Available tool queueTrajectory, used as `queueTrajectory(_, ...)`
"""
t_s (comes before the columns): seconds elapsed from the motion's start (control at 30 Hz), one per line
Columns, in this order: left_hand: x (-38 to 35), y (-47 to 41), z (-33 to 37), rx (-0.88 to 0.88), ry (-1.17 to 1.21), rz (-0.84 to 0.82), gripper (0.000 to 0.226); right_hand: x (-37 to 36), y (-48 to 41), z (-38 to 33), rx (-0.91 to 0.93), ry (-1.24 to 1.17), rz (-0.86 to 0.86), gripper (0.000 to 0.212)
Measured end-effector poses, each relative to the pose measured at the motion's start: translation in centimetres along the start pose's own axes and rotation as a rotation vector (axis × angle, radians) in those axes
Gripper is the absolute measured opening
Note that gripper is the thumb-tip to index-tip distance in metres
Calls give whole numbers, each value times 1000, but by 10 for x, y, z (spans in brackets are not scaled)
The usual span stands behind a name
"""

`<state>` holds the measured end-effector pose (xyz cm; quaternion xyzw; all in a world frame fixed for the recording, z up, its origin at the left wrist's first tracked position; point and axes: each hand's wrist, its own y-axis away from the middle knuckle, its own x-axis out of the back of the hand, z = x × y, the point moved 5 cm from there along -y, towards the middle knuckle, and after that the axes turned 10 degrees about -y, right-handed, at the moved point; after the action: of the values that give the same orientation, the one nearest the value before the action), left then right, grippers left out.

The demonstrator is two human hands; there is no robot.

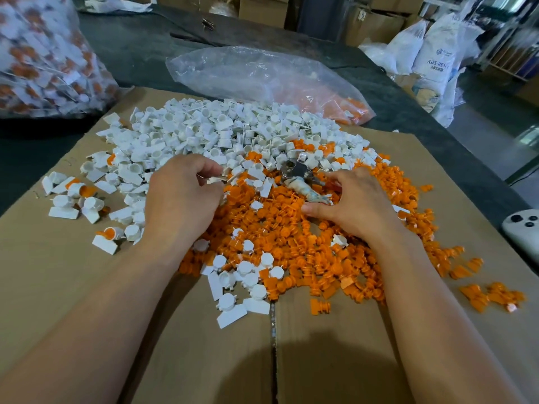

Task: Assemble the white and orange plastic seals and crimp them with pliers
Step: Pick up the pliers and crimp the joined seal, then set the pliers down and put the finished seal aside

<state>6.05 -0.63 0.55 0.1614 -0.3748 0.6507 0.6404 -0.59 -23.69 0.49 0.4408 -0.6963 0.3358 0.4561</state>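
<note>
A heap of white seal bodies (pixel 204 132) lies on the far part of a flattened cardboard sheet (pixel 335 345). A heap of orange inserts (pixel 291 237) lies nearer and to the right. My left hand (pixel 180 199) is at the border of the two heaps, its curled fingers pinching a small white seal piece (pixel 223 177). The pliers (pixel 297 176), metal head and tape-wrapped handles, lie on the orange heap. My right hand (pixel 355 202) has its thumb and fingers round the handle ends. Several assembled white-and-orange seals (pixel 78 189) sit at the left.
A clear bag of finished seals (pixel 43 59) stands far left. A flat plastic bag with some orange parts (pixel 262 74) lies behind the heaps. A white controller (pixel 523 228) sits at the right table edge. White sacks and cartons stand beyond the dark table.
</note>
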Motion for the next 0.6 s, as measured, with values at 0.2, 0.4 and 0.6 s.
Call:
queueTrajectory(0.2, -13, 9, 18, -265, -134, -136, 32, 7, 3, -6, 40, -56, 74, 73)
queueTrajectory(0.4, -31, 14, 25, -467, -327, -318, 52, 7, 13, -39, 295, -122, 163, 42)
queueTrajectory(0.6, -47, 18, 19, -516, -527, -489, 67, 8, 15, -39, 304, -131, 150, 39)
